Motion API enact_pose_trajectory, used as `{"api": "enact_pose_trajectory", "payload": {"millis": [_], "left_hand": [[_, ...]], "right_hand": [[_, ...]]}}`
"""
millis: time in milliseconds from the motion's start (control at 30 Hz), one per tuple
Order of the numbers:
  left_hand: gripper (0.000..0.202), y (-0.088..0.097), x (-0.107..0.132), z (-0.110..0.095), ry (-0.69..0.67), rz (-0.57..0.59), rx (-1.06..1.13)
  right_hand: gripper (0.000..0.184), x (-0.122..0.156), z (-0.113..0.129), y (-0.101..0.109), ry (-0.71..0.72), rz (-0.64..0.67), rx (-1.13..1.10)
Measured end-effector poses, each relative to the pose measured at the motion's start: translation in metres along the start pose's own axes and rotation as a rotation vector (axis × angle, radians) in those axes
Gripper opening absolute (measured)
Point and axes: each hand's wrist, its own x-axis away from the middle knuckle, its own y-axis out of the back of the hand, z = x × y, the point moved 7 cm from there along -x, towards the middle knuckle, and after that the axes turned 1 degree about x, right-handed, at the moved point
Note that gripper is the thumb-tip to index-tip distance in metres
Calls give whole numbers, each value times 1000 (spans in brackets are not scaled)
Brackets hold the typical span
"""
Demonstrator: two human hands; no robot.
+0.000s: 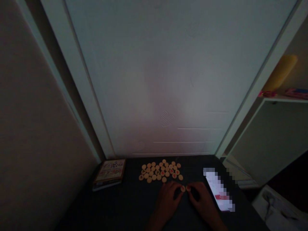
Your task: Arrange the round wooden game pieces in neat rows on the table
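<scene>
My left hand (pixel 169 194) pinches a round wooden xiangqi piece (pixel 183 189) between thumb and forefinger. Close beside it, my right hand (pixel 201 194) grips another xiangqi piece (pixel 188 188), which shows a red mark and is partly covered by the fingers. Whether the two discs touch is hard to tell in the dim light. Just beyond my hands lies a loose cluster of several more pieces (pixel 154 177) on the dark tabletop (pixel 134 205). A few of them show red or dark characters; others look plain on top.
A flat box or book (pixel 110 173) with a printed cover lies at the left. To the right of my right hand, a lit phone (pixel 218 191) rests on the table, its screen blurred out. A pale panel (pixel 154 96) rises behind the table; shelving (pixel 276 98) stands at the right.
</scene>
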Motion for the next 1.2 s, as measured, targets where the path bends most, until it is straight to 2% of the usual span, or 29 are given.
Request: {"api": "enact_pose_trajectory", "payload": {"millis": [167,300,433,567,733,967,1067,1200], "left_hand": [[19,3,1,1,22,-19,26],[25,5,3,7,39,-92,25],[46,3,1,12,-11,-130,-113],[68,-5,-2,14,-24,-54,-295],[59,-6,6,11,-49,13,-405],[44,25,37,1,-192,11,-340],[33,36,46,2,-202,42,-263],[30,45,44,8,-97,-28,-193]], "right_hand": [[23,0,1,3,-7,-61,3],[20,1,3,3,8,-52,5],[19,2,5,5,10,-44,4],[19,1,8,8,7,-57,3],[19,2,8,11,1,-85,5],[19,2,9,18,30,-137,44],[18,5,23,15,75,-154,29],[18,12,55,-5,141,-131,-53]]}}
